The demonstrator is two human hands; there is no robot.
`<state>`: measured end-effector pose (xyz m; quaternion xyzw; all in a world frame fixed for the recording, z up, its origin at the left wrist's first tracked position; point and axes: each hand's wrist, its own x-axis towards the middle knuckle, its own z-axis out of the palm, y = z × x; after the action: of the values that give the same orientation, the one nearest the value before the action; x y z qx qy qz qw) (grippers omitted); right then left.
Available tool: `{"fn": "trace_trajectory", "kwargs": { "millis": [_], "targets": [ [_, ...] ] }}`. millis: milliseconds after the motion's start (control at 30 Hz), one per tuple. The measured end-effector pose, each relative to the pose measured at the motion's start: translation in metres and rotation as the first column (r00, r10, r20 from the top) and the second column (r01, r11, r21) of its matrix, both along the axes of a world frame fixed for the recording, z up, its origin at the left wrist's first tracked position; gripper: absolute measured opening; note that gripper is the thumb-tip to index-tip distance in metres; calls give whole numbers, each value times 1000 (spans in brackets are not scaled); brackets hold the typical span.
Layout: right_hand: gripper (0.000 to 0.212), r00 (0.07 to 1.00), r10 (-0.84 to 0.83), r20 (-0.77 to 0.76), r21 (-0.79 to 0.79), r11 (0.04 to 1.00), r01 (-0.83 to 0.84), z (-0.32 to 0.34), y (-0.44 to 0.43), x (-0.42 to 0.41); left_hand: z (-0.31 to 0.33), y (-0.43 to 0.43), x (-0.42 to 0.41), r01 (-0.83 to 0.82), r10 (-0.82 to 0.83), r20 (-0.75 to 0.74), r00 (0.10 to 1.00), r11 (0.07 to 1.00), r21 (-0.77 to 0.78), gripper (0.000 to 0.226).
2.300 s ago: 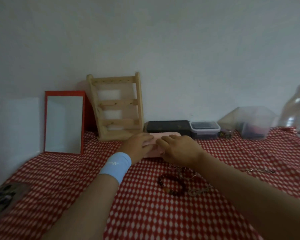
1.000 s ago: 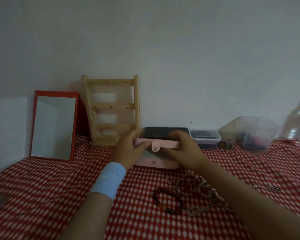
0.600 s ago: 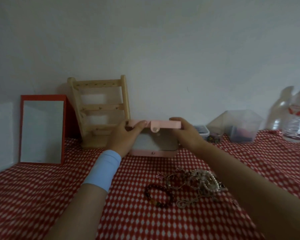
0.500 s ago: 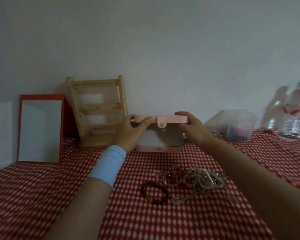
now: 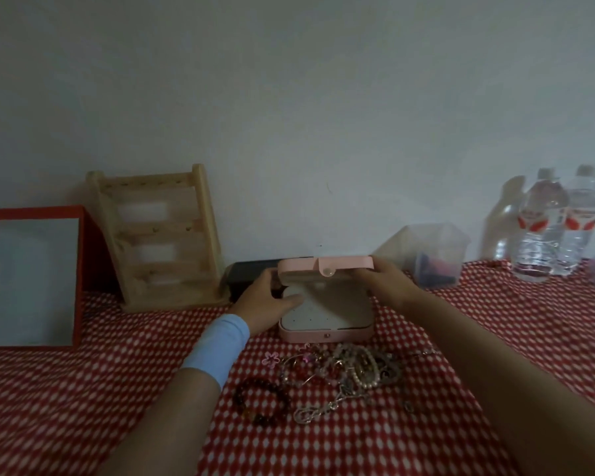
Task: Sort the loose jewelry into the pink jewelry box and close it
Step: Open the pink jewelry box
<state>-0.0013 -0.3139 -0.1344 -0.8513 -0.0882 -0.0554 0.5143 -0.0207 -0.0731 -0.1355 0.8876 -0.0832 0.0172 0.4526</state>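
Observation:
The pink jewelry box [image 5: 325, 333] stands on the red checked cloth with its lid [image 5: 325, 264] raised about halfway, showing a pale inner tray. My left hand [image 5: 265, 300] grips the box's left side, thumb reaching over the tray. My right hand [image 5: 383, 278] holds the lid's right edge. In front of the box lies a tangled heap of loose jewelry [image 5: 351, 369]: pearl and bead bracelets, chains, a pink flower charm [image 5: 271, 358]. A dark bead bracelet [image 5: 261, 405] lies to its left.
Against the wall stand a red-framed mirror [image 5: 33, 280], a wooden earring rack [image 5: 158, 235], a black box [image 5: 248, 276] behind the pink one, a clear plastic container [image 5: 433, 255] and two water bottles [image 5: 560, 228] at the right.
Both hands lifted the lid from shut to about half open. The view swung, bringing the bottles and more of the jewelry heap into sight.

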Motion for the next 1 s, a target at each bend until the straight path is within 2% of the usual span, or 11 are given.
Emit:
{"fn": "trace_trajectory", "kwargs": {
  "millis": [100,233,367,533,600,667,733,767,867,933,1000],
  "targets": [
    [48,998,-52,-24,11,999,53,3,-1,10,-4,4,11,-39,38,19,999,995,87,70],
    [63,990,-130,-44,-81,989,127,11,0,26,-1,8,25,-13,12,5,1000,976,216,83],
    [66,974,-226,-15,-139,965,222,14,3,44,8,-1,35,-106,59,233,971,975,195,69],
    [58,969,-245,-21,-212,949,235,-1,2,58,-8,-6,48,-47,29,220,975,996,77,65],
    [57,962,-273,1,-176,947,268,-4,1,59,-16,-6,49,-47,38,215,976,998,37,65],
    [66,948,-316,32,-87,944,318,-4,1,55,-23,-7,49,-96,87,249,965,995,27,65],
    [70,918,-376,128,-29,924,382,-3,4,48,-27,-7,47,-126,117,269,956,992,18,64],
    [64,892,-400,210,-33,909,415,-3,6,43,-28,-8,45,-130,122,263,957,991,12,61],
    [42,838,-318,443,-228,864,448,-3,13,33,-30,-8,43,-140,127,230,965,989,38,48],
    [40,868,-222,444,-403,816,415,-2,15,28,-28,-4,39,-146,132,207,969,988,53,36],
    [45,897,-201,393,-486,783,389,2,15,22,-23,0,31,-116,100,189,977,991,74,34]
  ]
}}
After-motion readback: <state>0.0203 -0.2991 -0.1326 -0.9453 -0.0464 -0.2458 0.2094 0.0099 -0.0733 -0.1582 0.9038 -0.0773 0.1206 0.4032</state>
